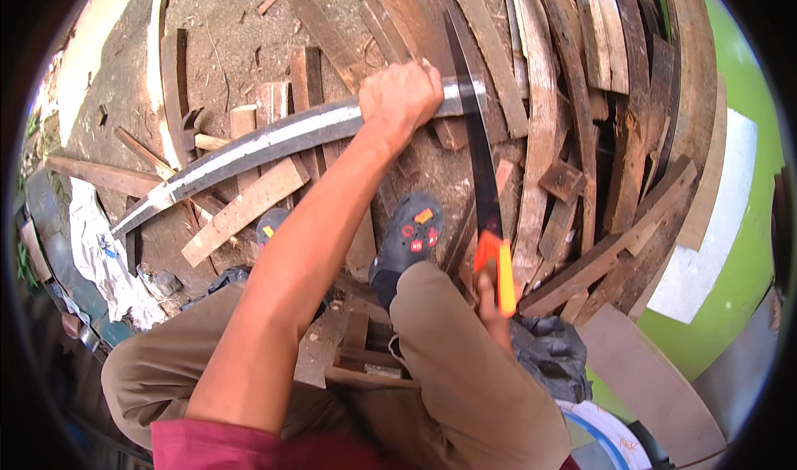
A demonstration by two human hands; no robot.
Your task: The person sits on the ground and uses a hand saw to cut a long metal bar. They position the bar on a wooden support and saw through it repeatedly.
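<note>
My left hand [400, 96] is closed over a long dark wooden beam [274, 138] with a white stripe along its face, near the beam's right end. In my right hand [496, 308] is the orange and yellow handle of a handsaw [481, 159]. Its dark blade points away from me and crosses the beam just right of my left hand. Whether the teeth have cut into the wood cannot be made out. Below the beam, my dark clog [411, 229] rests on the ground between wood pieces.
Many old planks [535, 129] lie heaped on the right, beside a green surface [697, 304]. A hammer [199, 138] lies behind the beam at left. There is a white cloth [104, 254] at far left, and a black plastic bag [552, 358] by my right knee.
</note>
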